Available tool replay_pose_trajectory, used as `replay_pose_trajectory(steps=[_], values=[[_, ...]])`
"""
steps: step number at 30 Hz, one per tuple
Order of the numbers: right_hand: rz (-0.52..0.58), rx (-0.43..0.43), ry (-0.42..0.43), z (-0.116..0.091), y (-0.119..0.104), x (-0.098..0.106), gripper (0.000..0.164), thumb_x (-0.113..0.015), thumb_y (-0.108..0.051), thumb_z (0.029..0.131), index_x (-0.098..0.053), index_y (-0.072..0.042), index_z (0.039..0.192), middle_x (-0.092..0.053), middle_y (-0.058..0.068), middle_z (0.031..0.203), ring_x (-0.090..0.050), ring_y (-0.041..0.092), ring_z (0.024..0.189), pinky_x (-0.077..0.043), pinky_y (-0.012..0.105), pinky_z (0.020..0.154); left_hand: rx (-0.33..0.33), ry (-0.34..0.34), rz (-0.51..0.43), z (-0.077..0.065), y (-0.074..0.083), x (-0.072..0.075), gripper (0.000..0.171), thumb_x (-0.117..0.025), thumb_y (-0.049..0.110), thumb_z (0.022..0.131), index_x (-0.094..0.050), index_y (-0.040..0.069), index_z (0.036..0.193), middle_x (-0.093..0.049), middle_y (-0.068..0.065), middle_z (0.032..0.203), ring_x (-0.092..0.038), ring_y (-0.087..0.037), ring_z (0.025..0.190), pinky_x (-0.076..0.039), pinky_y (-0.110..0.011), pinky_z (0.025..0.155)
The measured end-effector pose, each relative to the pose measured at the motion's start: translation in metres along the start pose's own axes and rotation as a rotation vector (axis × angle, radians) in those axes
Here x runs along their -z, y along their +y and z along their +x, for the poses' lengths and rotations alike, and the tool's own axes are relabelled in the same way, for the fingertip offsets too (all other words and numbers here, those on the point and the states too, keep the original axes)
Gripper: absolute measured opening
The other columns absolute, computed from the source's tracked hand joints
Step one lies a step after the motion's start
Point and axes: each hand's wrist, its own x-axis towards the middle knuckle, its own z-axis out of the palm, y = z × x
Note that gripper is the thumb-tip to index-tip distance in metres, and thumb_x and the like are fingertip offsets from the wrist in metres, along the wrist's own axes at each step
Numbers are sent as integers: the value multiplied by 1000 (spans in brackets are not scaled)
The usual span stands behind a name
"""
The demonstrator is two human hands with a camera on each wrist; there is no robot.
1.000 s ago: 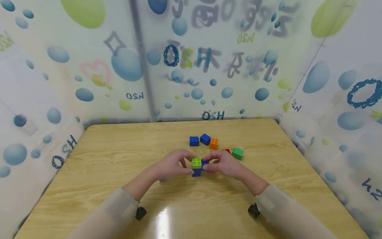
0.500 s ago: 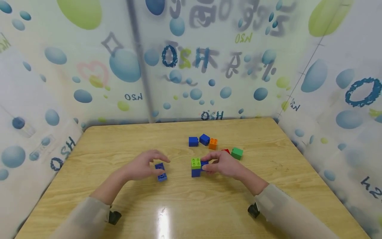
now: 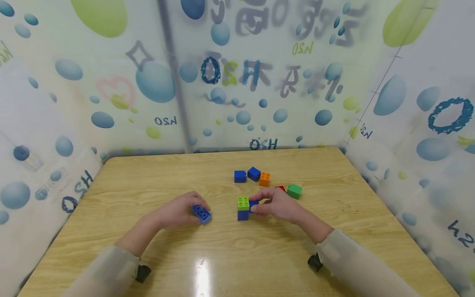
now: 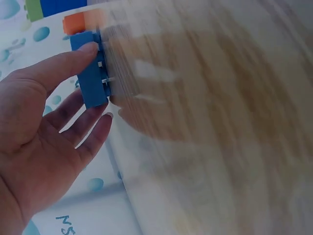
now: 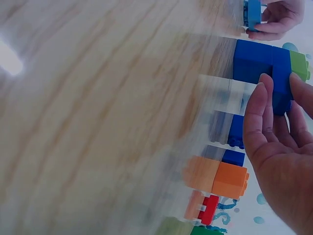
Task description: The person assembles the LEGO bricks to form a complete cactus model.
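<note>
My left hand [image 3: 182, 211] grips a long blue brick [image 3: 202, 214], thumb on one side and fingers on the other. That brick is upside down; in the left wrist view the studs of the blue brick [image 4: 89, 73] face the tabletop. To its right stands a small stack with a lime green brick [image 3: 243, 202] on top and a blue brick [image 3: 243, 215] beneath. My right hand [image 3: 280, 204] pinches another blue brick [image 5: 281, 81] that juts from the stack between the green brick [image 5: 299, 65] and the lower blue brick [image 5: 253, 61]. Its far end is partly behind my fingers.
Behind the stack lie two blue bricks [image 3: 240, 176] [image 3: 254, 173] and an orange brick [image 3: 264, 179]. A red brick [image 3: 280, 188], half hidden by my right hand, and a green brick [image 3: 295, 191] lie further right. Patterned walls border the wooden table [image 3: 148, 177] on three sides.
My left hand has let go of the stack, moved left and taken hold of the long blue brick, turning it slightly. My right hand has stayed on the stack.
</note>
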Motion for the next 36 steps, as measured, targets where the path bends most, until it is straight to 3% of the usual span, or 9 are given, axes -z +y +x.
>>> replay_pose_trajectory(steps=[3, 9, 16, 24, 28, 32, 36], values=[[1, 4, -2, 1, 1, 0, 34, -80, -22, 103, -75, -11, 134, -74, 10, 132, -78, 22, 102, -68, 35, 93, 23, 28, -21, 4, 3, -1, 33, -83, 20, 99, -77, 16, 131, -70, -3, 127, -65, -18, 115, -59, -36, 97], [-2, 1, 3, 2, 0, 2, 34, -80, -23, 103, -76, -12, 134, -74, 9, 131, -78, 22, 101, -68, 35, 93, 12, 100, -51, 14, 17, -2, 39, -74, 36, 107, -72, 20, 142, -68, -1, 125, -61, -15, 106, -57, -30, 87], [-11, -7, 9, 2, -2, 2, 33, -81, -22, 102, -76, -13, 134, -75, 8, 130, -78, 21, 101, -68, 35, 92, -86, 228, -108, 29, 38, -5, 24, -67, 29, 111, -77, 23, 133, -72, 4, 121, -60, -13, 93, -56, -26, 77], [-12, 6, 3, 2, 0, 3, 34, -81, -23, 102, -76, -12, 134, -75, 8, 129, -78, 22, 100, -68, 35, 92, -141, 348, -184, 41, 59, -10, 28, -63, 18, 113, -78, 16, 136, -75, 0, 111, -63, -12, 83, -58, -27, 73], [-16, 7, 1, 1, -1, 2, 34, -80, -23, 103, -76, -12, 134, -76, 7, 128, -79, 23, 100, -68, 35, 92, -57, 353, -264, 45, 65, -12, 25, -66, 26, 112, -81, 21, 131, -74, -2, 110, -65, -17, 82, -59, -28, 70], [-16, 7, 0, 0, -2, 2, 34, -80, -22, 103, -75, -12, 135, -76, 7, 127, -79, 23, 100, -68, 35, 93, 71, 284, -389, 48, 67, -16, 33, -78, 31, 104, -77, 27, 137, -68, -6, 125, -68, -22, 87, -59, -28, 66], [-24, 9, 0, -1, -1, 2, 34, -80, -23, 103, -76, -12, 135, -76, 6, 125, -78, 22, 99, -68, 35, 93, 118, 218, -475, 53, 68, -21, 43, -83, 25, 101, -72, 26, 143, -64, -10, 135, -69, -24, 92, -61, -31, 68]])
